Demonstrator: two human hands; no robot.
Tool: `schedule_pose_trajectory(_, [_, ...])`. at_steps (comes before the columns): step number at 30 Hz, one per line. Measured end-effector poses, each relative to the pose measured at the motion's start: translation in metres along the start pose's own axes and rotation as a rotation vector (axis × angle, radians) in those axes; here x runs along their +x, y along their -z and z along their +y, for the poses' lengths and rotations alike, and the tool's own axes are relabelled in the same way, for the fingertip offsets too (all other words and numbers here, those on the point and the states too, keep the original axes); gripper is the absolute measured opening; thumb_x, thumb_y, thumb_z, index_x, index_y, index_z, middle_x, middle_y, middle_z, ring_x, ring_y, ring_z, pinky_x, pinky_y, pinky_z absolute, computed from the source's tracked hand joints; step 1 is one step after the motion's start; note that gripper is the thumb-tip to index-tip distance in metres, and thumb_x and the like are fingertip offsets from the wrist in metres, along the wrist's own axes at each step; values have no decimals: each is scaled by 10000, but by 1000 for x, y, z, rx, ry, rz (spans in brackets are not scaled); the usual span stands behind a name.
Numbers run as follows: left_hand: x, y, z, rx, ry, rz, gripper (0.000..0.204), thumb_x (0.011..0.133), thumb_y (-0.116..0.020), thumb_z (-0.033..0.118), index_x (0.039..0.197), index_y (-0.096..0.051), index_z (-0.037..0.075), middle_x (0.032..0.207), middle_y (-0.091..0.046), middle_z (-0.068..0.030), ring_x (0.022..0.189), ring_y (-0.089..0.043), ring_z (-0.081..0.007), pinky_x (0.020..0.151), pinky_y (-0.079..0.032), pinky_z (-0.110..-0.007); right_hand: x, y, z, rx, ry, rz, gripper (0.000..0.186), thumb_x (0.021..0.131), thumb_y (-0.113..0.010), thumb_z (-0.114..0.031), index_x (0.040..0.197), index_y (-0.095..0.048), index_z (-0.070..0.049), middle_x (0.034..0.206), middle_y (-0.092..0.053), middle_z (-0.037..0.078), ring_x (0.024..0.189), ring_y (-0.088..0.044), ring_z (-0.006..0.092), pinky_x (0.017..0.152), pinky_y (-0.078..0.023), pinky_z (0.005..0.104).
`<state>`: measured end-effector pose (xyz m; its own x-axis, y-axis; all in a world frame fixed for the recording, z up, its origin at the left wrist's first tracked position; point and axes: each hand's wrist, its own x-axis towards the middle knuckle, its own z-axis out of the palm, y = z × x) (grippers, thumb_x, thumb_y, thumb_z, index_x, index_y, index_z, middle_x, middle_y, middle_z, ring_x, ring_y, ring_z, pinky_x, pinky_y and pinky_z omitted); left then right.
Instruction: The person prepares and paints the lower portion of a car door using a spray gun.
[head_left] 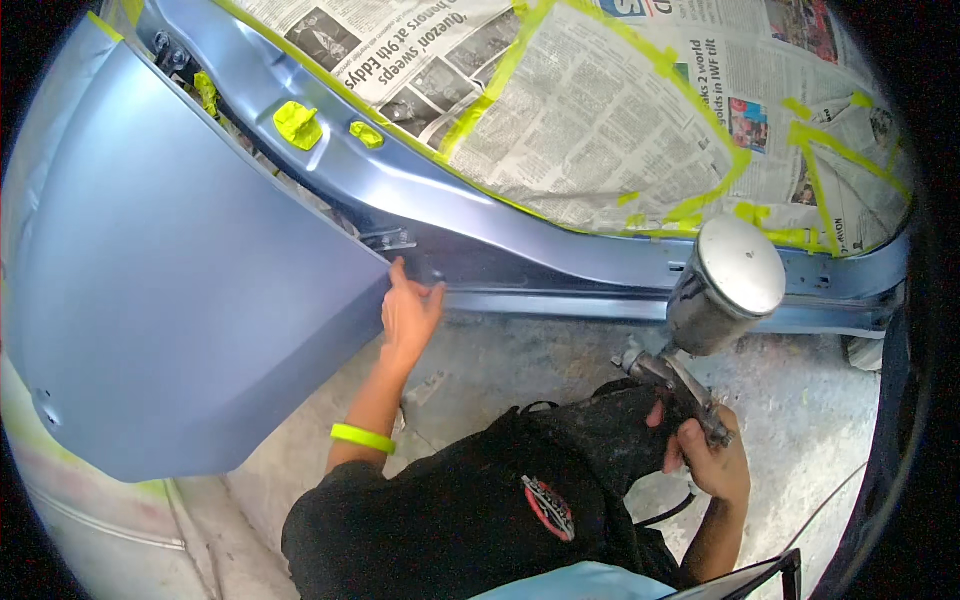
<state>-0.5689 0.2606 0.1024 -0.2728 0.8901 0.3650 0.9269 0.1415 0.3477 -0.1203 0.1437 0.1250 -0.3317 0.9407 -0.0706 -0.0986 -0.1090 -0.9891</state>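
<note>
My left hand (pixel 408 318) is raised at the corner of a light blue car body panel (pixel 190 250). Its forefinger touches the panel's edge, while the thumb stands apart beside the dark, shaded part of the blue car frame (pixel 600 262). A yellow-green band (pixel 363 438) circles that wrist. On the right, my right hand (pixel 712 462) grips a metal spray gun (pixel 680 388) by its handle. A silver cup with a round lid (pixel 741 268) sits tilted on top of the gun, close to the sill. Whether the trigger is pulled, I cannot tell.
Newspaper sheets (pixel 590 130) cover the car opening, edged with yellow-green masking tape (pixel 470 128). Tape patches (pixel 297 125) cover spots on the frame. A metal hinge (pixel 390 239) shows behind the panel corner. A dark hose (pixel 668 514) hangs below the gun. Grey floor (pixel 520 355) lies beneath.
</note>
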Motion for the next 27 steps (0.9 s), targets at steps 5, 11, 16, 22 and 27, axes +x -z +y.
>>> schedule_pose_trajectory(5, [5, 16, 42, 82, 46, -26, 1094, 800, -796, 257, 1463, -70, -223, 841, -714, -253, 840, -704, -443, 787, -557, -476, 3, 3, 5, 16, 12, 5, 522, 965, -653, -392, 1283, -584, 17, 957, -677, 53, 562, -579, 99, 517, -495, 250])
schedule_pose_trajectory(11, [15, 18, 38, 380, -13, 49, 1079, 800, -800, 314, 1414, -138, -276, 725, -695, -239, 756, -706, -416, 746, -558, -498, -1, 9, 8, -2, -30, -37, 532, 956, -671, -382, 1299, -572, 12, 934, -694, 50, 574, -581, 97, 521, -496, 252])
schedule_pose_trajectory(16, [15, 21, 35, 371, -65, -3, 1020, 801, -804, 332, 1373, -230, -288, 771, -710, -234, 743, -711, -407, 732, -563, -476, -8, 11, -9, -22, -5, -27, 506, 940, -704, -312, 1312, -562, -1, 959, -711, 61, 584, -583, 96, 532, -498, 254])
schedule_pose_trajectory(22, [-7, 28, 79, 152, -256, -45, 740, 813, -813, 275, 1327, -478, -139, 791, -722, -156, 733, -731, -333, 666, -569, -395, -8, 22, -47, -219, 15, -34, 472, 891, -764, -239, 1280, -602, -26, 922, -711, 74, 634, -608, 105, 571, -497, 274])
schedule_pose_trajectory(27, [-36, 19, 94, -371, -290, -7, 236, 857, -789, 184, 943, -648, 16, 754, -647, -79, 632, -620, -143, 592, -512, -313, 45, -4, -71, -349, 313, -105, 440, 899, -754, -257, 1235, -623, -5, 861, -693, 127, 792, -651, 191, 761, -517, 338])
